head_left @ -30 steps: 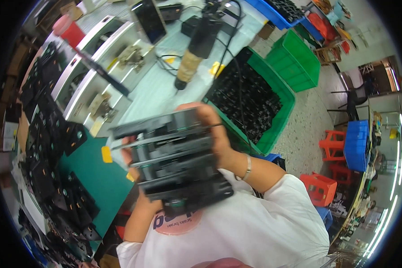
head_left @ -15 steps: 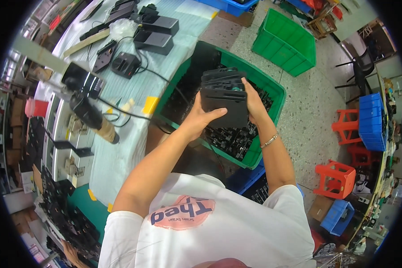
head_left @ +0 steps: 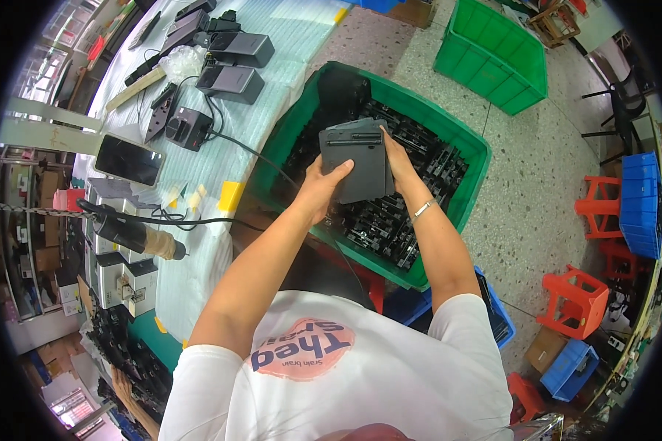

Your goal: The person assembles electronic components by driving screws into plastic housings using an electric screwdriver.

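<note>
A small stack of flat black plastic housings (head_left: pixel 357 165) is held between my two hands above the green crate. My left hand (head_left: pixel 322 189) grips its left side, thumb lying across the broad upper face. My right hand (head_left: pixel 399 163) is wrapped round the far right edge, its fingers partly hidden behind the stack. Below, the green crate (head_left: pixel 480 173) holds many similar black parts (head_left: pixel 401 235) packed in rows. The undersides of the held pieces cannot be seen.
On the left stand a foam-covered table (head_left: pixel 261 110) with black chargers (head_left: pixel 232 83), a hanging electric screwdriver (head_left: pixel 136 234) and a phone (head_left: pixel 130 159). Another green crate (head_left: pixel 493 62), red stools (head_left: pixel 577 301) and blue bins (head_left: pixel 640 206) stand to the right. Another person's hand (head_left: pixel 129 393) shows lower left.
Both hands have shifted slightly left with the stack, which has turned to show more of its broad face. The hanging screwdriver has swung, and the whole view has shifted a little.
</note>
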A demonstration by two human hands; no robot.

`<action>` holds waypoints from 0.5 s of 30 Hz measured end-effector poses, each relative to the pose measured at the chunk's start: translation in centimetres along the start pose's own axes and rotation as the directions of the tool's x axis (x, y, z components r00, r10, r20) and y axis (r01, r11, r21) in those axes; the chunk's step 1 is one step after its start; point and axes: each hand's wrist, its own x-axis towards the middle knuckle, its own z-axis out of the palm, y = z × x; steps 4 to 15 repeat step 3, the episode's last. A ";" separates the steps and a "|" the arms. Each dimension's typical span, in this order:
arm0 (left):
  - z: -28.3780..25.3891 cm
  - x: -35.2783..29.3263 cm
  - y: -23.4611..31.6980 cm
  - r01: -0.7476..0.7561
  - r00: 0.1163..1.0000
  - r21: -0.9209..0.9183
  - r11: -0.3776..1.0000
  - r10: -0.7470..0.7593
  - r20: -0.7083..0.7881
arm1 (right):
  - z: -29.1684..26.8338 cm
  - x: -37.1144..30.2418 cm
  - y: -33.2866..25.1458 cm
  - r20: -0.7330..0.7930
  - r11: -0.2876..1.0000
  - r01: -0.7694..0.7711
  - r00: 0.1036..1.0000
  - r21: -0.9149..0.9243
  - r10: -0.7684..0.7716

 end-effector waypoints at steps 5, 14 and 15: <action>0.5 1.9 -0.9 -0.067 0.981 0.141 0.988 0.092 -0.174 | -0.3 1.1 1.6 -0.054 0.976 -0.146 0.986 0.160 0.156; 0.5 1.9 -0.9 -0.067 0.981 0.141 0.988 0.092 -0.174 | -0.3 1.1 1.6 -0.054 0.976 -0.146 0.986 0.160 0.156; 0.5 1.9 -0.9 -0.067 0.981 0.141 0.988 0.092 -0.174 | -0.3 1.1 1.6 -0.054 0.976 -0.146 0.986 0.160 0.156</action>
